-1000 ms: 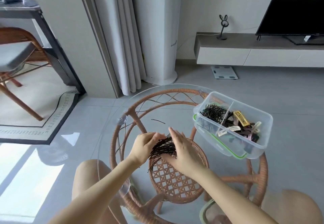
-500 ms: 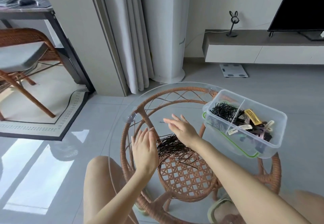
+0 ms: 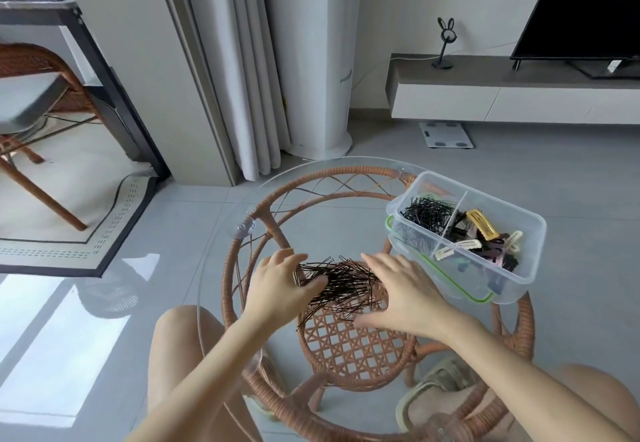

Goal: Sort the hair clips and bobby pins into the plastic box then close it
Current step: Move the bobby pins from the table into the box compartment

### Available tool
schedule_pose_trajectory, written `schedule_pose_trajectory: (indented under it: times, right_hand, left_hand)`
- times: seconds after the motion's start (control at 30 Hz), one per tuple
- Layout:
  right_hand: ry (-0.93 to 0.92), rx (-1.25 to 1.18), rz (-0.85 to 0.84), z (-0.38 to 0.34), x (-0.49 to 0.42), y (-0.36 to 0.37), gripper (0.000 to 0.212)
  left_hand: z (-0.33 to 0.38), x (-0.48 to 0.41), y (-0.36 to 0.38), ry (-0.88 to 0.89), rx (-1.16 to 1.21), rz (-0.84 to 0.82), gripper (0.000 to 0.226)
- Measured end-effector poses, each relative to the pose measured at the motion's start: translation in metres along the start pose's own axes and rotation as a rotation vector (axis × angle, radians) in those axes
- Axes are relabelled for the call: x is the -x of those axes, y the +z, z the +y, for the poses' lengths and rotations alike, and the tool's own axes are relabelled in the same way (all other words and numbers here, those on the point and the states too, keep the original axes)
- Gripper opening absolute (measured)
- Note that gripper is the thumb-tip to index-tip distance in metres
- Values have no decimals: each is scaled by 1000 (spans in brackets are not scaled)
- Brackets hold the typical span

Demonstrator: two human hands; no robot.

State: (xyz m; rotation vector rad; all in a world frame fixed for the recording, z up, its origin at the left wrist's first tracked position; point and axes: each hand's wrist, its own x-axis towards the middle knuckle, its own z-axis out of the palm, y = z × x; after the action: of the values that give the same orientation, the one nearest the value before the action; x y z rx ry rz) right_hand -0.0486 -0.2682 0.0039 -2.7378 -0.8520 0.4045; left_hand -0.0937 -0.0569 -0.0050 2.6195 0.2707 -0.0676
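1. Bobby pins (image 3: 341,285) are piled on the glass table (image 3: 311,227); the pile's edges are hidden under fingers.
2. Most pins are laid roughly left-right.
3. The left hand (image 3: 280,282) and the right hand (image 3: 401,289) are held flat, fingers straight.

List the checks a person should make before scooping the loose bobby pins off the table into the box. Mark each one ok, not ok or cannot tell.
1. Pile gathered: ok, though a few pins stick out at its edges.
2. Hands free: ok. The left hand and right hand flank the pile, fingers relaxed, gripping nothing.
3. Box open: ok. The lid appears to lie under it.
4. Room in the pin compartment: ok, it is not full to the rim.
5. Clips kept apart: ok, they lie beyond the divider.
6. Box fully on the table: cannot tell, the glass edge is hard to see there.
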Motion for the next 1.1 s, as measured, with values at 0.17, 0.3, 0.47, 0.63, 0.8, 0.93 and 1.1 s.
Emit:
schedule_pose_trajectory:
  times: [0.17, 0.3, 0.47, 0.63, 0.8, 0.93, 1.1]
  right_hand:
    - [-74, 143, 16, -12, -15, 12, 108]
    - [-106, -18, 50, -22, -26, 11, 69]
    - [-139, -16, 52, -28, -25, 12, 27]
    - [-149, 12, 57, -28, -23, 9, 20]
    - [-88, -21, 82, -29, -15, -7, 19]
    - [-71, -130, 125, -32, -4, -37, 23]
    - [45, -286, 242, -24, 9, -73, 25]
  left_hand:
    - [-3, 1, -11, 190, -340, -256, 106]
    - [2, -2, -8, 232, -335, -228, 101]
    - [6, -9, -7, 240, -298, -184, 71]
    - [6, -16, -10, 249, -248, -202, 45]
    - [3, -16, -16, 276, -216, -233, 43]
    - [3, -17, -18, 278, -212, -243, 42]
    - [9, -19, -19, 270, -231, -245, 45]
